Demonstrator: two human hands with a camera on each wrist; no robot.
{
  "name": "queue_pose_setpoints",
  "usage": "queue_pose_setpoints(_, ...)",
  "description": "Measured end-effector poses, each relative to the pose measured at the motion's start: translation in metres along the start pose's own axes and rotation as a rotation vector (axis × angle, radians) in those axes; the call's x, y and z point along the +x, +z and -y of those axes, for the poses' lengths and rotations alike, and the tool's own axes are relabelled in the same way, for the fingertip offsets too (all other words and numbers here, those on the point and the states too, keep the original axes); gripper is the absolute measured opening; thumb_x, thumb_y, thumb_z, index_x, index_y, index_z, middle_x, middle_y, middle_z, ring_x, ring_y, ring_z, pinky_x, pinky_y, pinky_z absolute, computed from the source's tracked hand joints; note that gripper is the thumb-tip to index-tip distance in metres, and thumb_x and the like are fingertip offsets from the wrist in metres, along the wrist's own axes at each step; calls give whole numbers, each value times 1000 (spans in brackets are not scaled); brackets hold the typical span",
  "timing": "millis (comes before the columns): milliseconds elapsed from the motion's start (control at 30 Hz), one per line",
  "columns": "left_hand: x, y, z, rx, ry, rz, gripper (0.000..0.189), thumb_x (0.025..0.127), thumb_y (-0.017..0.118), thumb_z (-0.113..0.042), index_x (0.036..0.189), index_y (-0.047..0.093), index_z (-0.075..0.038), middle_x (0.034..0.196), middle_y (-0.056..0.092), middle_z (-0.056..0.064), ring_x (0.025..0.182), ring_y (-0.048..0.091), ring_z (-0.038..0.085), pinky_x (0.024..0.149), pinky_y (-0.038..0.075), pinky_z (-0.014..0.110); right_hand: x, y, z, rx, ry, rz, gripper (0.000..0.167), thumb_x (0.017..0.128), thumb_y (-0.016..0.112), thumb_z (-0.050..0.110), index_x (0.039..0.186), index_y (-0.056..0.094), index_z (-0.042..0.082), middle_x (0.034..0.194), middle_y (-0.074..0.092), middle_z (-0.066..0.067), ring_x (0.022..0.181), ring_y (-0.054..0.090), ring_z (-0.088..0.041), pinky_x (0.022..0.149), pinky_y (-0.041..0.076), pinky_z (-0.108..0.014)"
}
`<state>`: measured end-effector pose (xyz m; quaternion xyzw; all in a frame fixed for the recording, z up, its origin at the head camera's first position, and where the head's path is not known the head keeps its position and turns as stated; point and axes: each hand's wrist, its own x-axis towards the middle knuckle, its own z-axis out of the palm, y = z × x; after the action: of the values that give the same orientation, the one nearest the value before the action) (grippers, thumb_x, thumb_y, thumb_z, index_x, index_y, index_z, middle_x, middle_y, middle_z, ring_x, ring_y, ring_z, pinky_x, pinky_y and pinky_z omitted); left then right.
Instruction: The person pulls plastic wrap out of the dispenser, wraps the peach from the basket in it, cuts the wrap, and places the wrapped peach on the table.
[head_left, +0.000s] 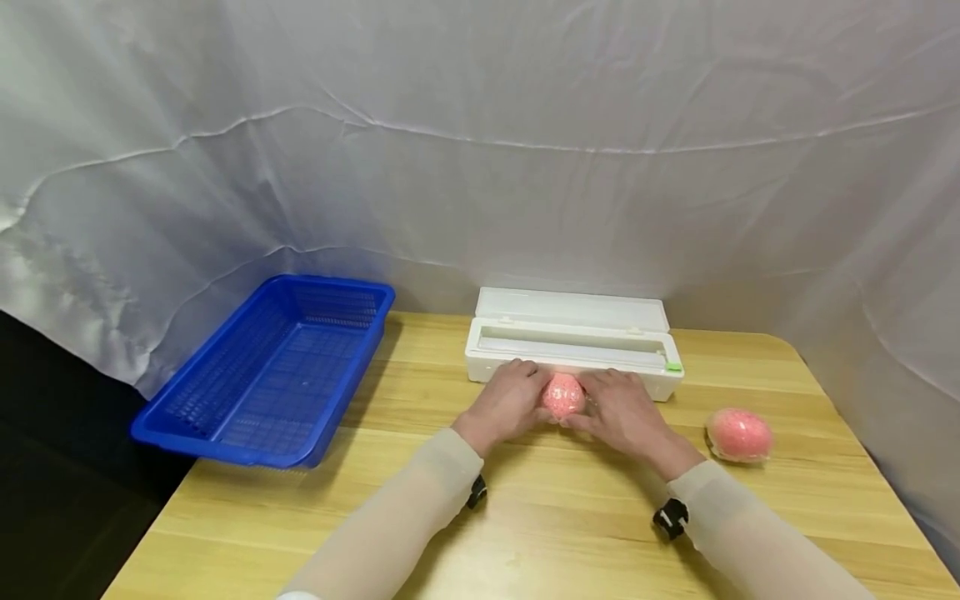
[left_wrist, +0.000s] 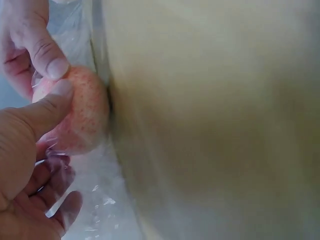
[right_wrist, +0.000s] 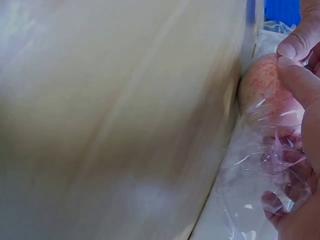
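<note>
A round, pink-speckled peach-like fruit (head_left: pixel 562 395) sits between both hands, just in front of a white cling film dispenser (head_left: pixel 480 360). My left hand (head_left: pixel 510 402) grips its left side, and my right hand (head_left: pixel 624 410) grips the other. In the left wrist view, the two thumbs meet on top of the fruit (left_wrist: pixel 87 117). Clear cling film (right_wrist: pixel 245 200) covers part of it and spreads loosely over the fingers in the right wrist view. The dispenser's lid (head_left: pixel 570 308) stands raised at the back, and a green slider (head_left: pixel 673 367) is at its right end.
A second pink fruit (head_left: pixel 739 434), wrapped in clear film, lies on the wooden table (head_left: pixel 540 550) to the right. On the left is a blue plastic basket (head_left: pixel 225 452), overhanging the table's left edge. Pale fabric (head_left: pixel 525 217) hangs behind the table.
</note>
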<state>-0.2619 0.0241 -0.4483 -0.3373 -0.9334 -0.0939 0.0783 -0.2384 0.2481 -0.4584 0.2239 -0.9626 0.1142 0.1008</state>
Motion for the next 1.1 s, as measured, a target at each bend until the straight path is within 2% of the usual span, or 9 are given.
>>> queue_pose_setpoints(233,-10,4,-1,-85,-15,-16,74,91,81,-48,149,55,-10,150,59,7,142,51,26,123,38,43,-4,2,1,14,29,7,78,85,82,60,141,61,9,143,65,-14,134,56,-42,106,43,-63)
queue_pose_setpoints(400,-13,0,-1,-102,-33,-44,74,89,81,-50,148,57,-12,149,60,6,142,52,26,122,39,43,-7,-3,1,12,31,-11,80,83,83,61,142,61,11,144,64,-16,134,55,-44,108,42,-65)
queue_pose_setpoints(633,-13,-2,-2,-90,-20,-46,72,89,81,-51,146,59,-14,146,62,5,139,54,25,121,41,42,-14,-12,-1,47,70,15,83,87,76,65,147,58,10,146,62,-18,137,53,-46,115,33,-73)
queue_pose_setpoints(767,-12,-5,-3,-96,-20,-38,70,90,79,-54,144,60,-14,144,64,5,136,55,24,120,42,41,-18,-21,-9,72,119,7,74,93,73,60,143,61,7,138,68,-17,131,57,-44,112,37,-71)
queue_pose_setpoints(900,-11,-11,-4,-98,-16,-40,66,92,77,-54,143,62,-14,135,67,4,126,58,22,113,46,39,-22,-39,-24,77,187,-29,66,97,72,52,139,63,1,128,71,-20,123,60,-46,107,40,-69)
queue_pose_setpoints(1000,-10,-15,-3,-95,-17,-43,64,94,77,-51,143,62,-14,131,68,4,120,59,21,108,48,38,-25,-53,-38,77,259,-68,69,99,71,52,141,60,-2,126,71,-24,123,58,-49,106,38,-69)
queue_pose_setpoints(1100,-9,-15,-3,-99,-23,-23,60,96,76,-49,142,63,-14,134,68,4,124,60,22,110,48,39,-27,-63,-52,68,349,-87,80,97,71,56,145,54,-6,133,64,-31,124,53,-53,104,35,-70)
